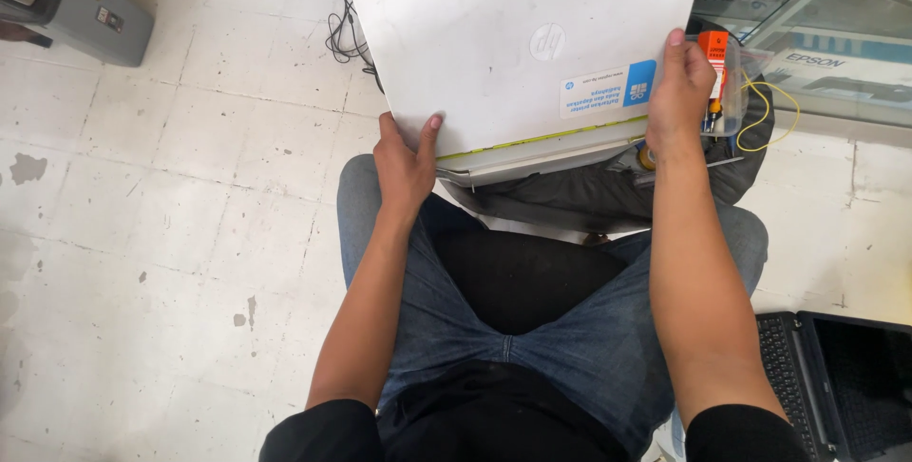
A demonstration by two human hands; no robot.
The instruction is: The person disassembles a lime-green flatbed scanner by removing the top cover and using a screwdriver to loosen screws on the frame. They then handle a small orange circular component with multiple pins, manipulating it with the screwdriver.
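Gripping a white printer (513, 35) at both near corners, the seated person has it up off the floor and tilted, its broad flat white face turned toward the camera — the lifting or tipping looks already done, while setting it down or turning it further is, as a judgement, not yet done. The printer fills the 12 o'clock part of the view, above the knees, with a dark bag (608, 198) just under its near edge.

The left hand (404, 163) sits at the printer's 7 o'clock corner, thumb pressed flat on the white face and fingers wrapped out of sight beneath the edge — closed on the printer. The right hand (679, 92) clamps the 4 o'clock corner the same way, thumb on top beside a blue and white sticker (608, 89), fingers hidden behind. Both forearms run up from the lap, straight and bare, elbows near the body.

A clear plastic box (730, 82) with an orange-handled tool lies at 3 o'clock of the right hand. An open laptop (836, 377) rests on the tiled floor (171, 234) at 4 o'clock, and black cables (344, 25) trail at 11 o'clock.
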